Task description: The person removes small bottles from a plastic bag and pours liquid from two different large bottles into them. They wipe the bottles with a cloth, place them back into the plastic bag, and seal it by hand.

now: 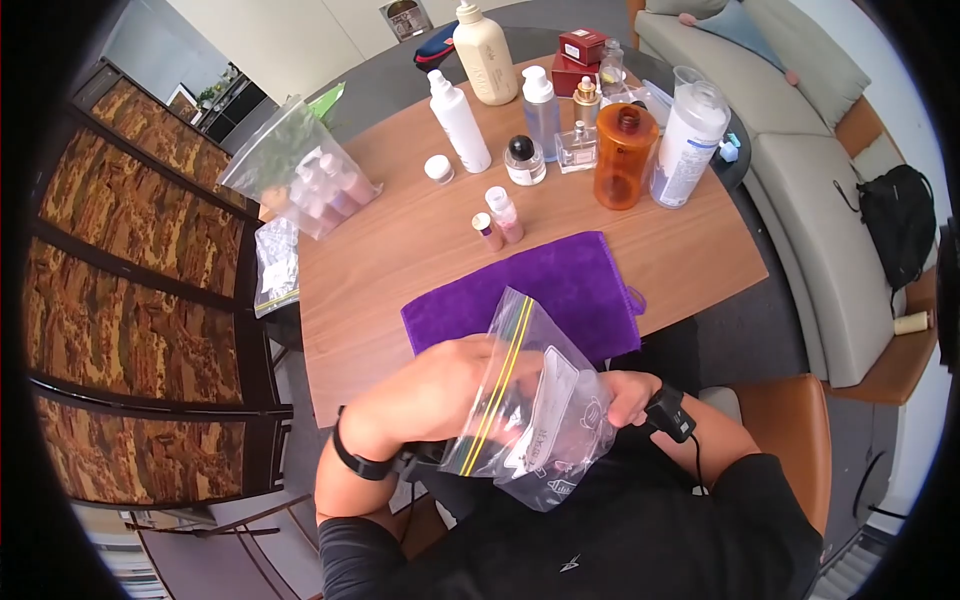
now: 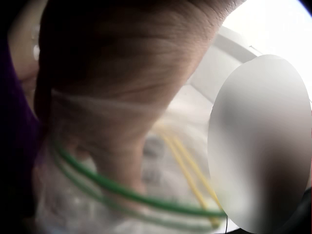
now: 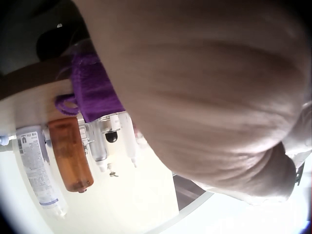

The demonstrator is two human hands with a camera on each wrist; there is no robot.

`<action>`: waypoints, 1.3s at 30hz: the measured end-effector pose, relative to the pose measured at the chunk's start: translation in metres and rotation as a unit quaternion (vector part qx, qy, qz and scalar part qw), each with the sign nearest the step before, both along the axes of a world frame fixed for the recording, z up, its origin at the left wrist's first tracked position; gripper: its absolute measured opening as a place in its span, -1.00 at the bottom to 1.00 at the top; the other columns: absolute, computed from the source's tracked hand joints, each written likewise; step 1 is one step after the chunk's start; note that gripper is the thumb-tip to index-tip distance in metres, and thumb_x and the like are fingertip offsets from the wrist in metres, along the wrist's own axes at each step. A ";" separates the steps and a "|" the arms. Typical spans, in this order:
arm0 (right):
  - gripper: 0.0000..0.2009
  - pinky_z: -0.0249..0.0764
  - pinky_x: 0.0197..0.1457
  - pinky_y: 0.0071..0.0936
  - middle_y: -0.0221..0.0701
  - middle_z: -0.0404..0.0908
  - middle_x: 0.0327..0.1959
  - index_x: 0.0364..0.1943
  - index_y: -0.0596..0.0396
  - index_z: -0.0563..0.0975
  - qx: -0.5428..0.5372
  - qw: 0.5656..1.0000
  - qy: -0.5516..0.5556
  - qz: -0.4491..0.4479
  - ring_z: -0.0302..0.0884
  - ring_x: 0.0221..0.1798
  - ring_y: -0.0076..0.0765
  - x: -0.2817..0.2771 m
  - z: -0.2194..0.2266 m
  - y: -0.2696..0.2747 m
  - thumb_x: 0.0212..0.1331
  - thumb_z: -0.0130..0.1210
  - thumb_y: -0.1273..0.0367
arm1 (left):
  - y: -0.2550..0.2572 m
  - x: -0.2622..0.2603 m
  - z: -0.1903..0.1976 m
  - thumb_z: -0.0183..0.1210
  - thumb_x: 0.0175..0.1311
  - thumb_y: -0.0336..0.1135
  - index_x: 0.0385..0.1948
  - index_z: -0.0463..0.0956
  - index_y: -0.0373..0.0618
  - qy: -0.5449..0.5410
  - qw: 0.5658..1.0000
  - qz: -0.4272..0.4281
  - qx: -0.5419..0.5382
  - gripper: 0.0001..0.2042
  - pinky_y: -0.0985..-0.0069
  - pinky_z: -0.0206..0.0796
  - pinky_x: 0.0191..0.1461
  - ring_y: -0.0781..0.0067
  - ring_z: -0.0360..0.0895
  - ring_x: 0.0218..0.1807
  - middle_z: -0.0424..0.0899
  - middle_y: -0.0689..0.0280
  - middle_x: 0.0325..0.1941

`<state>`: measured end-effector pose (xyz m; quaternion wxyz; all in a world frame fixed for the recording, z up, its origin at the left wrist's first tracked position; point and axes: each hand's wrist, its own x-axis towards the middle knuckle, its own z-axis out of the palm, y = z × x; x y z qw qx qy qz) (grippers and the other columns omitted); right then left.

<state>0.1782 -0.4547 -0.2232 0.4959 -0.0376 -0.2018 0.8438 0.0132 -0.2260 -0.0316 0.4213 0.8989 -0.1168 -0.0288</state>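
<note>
A clear zip bag (image 1: 575,455) with a yellow seal line, a white panel and line drawings is held up in front of my body. My left hand (image 1: 455,375) reaches in at its mouth, part of it seen through the plastic. In the left wrist view, that hand (image 2: 117,141) points down past the bag's green and yellow seal strips (image 2: 131,195), fingers extended. My right hand (image 1: 630,395) grips the bag's opposite edge between thumb and fingers. In the right wrist view the back of the right hand (image 3: 209,107) fills much of the picture and hides the bag.
A purple cloth (image 1: 540,280) lies on the wooden table (image 1: 370,270). Beyond it stand two small pink bottles (image 1: 505,215), an orange bottle (image 1: 625,160), a white spray bottle (image 1: 458,120) and several others. A clear bag of bottles (image 1: 310,180) is at the table's left edge.
</note>
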 end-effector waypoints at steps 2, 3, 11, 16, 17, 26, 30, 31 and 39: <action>0.11 0.23 0.71 0.00 -0.07 0.35 0.65 0.71 0.27 0.06 0.015 1.000 0.021 -0.015 0.42 0.62 -0.04 -0.002 0.001 0.000 0.15 0.57 0.29 | 0.004 0.002 0.019 0.53 0.26 0.01 0.23 0.65 -0.20 0.040 0.999 -0.009 0.030 -0.39 0.11 0.52 0.23 -0.07 0.68 0.04 0.82 0.14 -0.01; 0.11 0.23 0.71 0.00 -0.07 0.35 0.65 0.71 0.27 0.06 0.015 1.000 0.022 -0.014 0.42 0.62 -0.04 -0.003 0.002 0.000 0.15 0.57 0.29 | 0.012 0.005 0.019 0.51 0.30 -0.02 0.18 0.69 -0.22 -0.023 0.999 -0.020 0.016 -0.46 0.08 0.53 0.24 -0.07 0.69 0.11 0.83 0.12 0.00; 0.25 0.27 0.69 0.00 0.01 0.48 0.56 0.73 0.27 -0.02 -0.062 0.988 -0.030 -0.138 0.43 0.62 0.01 0.007 0.013 -0.016 0.00 0.65 0.31 | 0.007 -0.024 0.018 0.64 0.13 0.04 0.13 0.72 -0.30 -0.034 0.998 0.030 0.042 -0.34 0.09 0.54 0.28 -0.08 0.64 0.37 0.79 0.04 0.18; 0.07 0.32 0.67 0.08 0.03 0.41 0.59 0.68 0.25 0.13 0.024 0.996 -0.037 -0.071 0.45 0.59 0.16 0.013 0.012 -0.012 0.16 0.57 0.25 | 0.017 -0.023 0.020 0.54 0.29 -0.35 0.07 0.74 -0.25 -0.106 0.980 0.139 -0.091 -0.64 0.32 0.54 0.06 0.28 0.67 -0.03 0.77 0.12 0.00; 0.05 0.32 0.66 0.11 0.08 0.42 0.57 0.67 0.26 0.14 0.016 0.996 -0.016 -0.088 0.45 0.59 0.21 0.011 0.014 -0.013 0.17 0.56 0.27 | 0.017 -0.017 0.019 0.47 0.37 -0.37 0.09 0.71 -0.29 -0.127 0.976 0.143 -0.101 -0.67 0.36 0.51 0.02 0.34 0.63 -0.07 0.76 0.14 -0.03; -0.01 0.28 0.68 0.19 0.10 0.41 0.59 0.64 0.32 0.19 -0.005 0.992 -0.012 -0.126 0.41 0.61 0.26 0.019 0.000 -0.033 0.19 0.54 0.29 | 0.057 0.070 -0.019 0.48 0.35 -0.22 0.20 0.66 -0.18 -0.179 0.899 0.368 0.156 -0.55 0.22 0.45 0.20 0.16 0.63 0.15 0.77 0.17 0.03; -0.03 0.29 0.67 0.19 0.08 0.39 0.61 0.64 0.32 0.20 0.010 0.991 -0.009 -0.134 0.39 0.62 0.24 0.021 0.007 -0.034 0.22 0.53 0.27 | 0.042 0.096 -0.031 0.52 0.27 -0.20 0.25 0.66 -0.12 -0.124 0.892 0.310 0.305 -0.48 0.03 0.42 0.27 -0.08 0.57 0.29 0.79 0.07 0.07; -0.03 0.29 0.67 0.18 0.07 0.37 0.62 0.64 0.31 0.20 0.007 0.991 -0.017 -0.129 0.39 0.63 0.23 0.022 0.009 -0.034 0.22 0.53 0.27 | 0.038 0.101 -0.033 0.52 0.25 -0.21 0.20 0.67 -0.11 -0.117 0.894 0.302 0.308 -0.52 0.05 0.43 0.26 -0.05 0.58 0.25 0.80 0.09 0.02; -0.03 0.31 0.67 0.19 0.06 0.36 0.62 0.63 0.34 0.21 -0.001 0.993 -0.009 -0.121 0.39 0.62 0.19 0.024 0.009 -0.035 0.22 0.53 0.27 | 0.030 0.071 0.000 0.55 0.24 -0.29 -0.01 0.68 -0.12 -0.200 0.883 0.351 0.238 -0.66 0.23 0.47 0.05 0.13 0.67 0.02 0.79 0.22 -0.07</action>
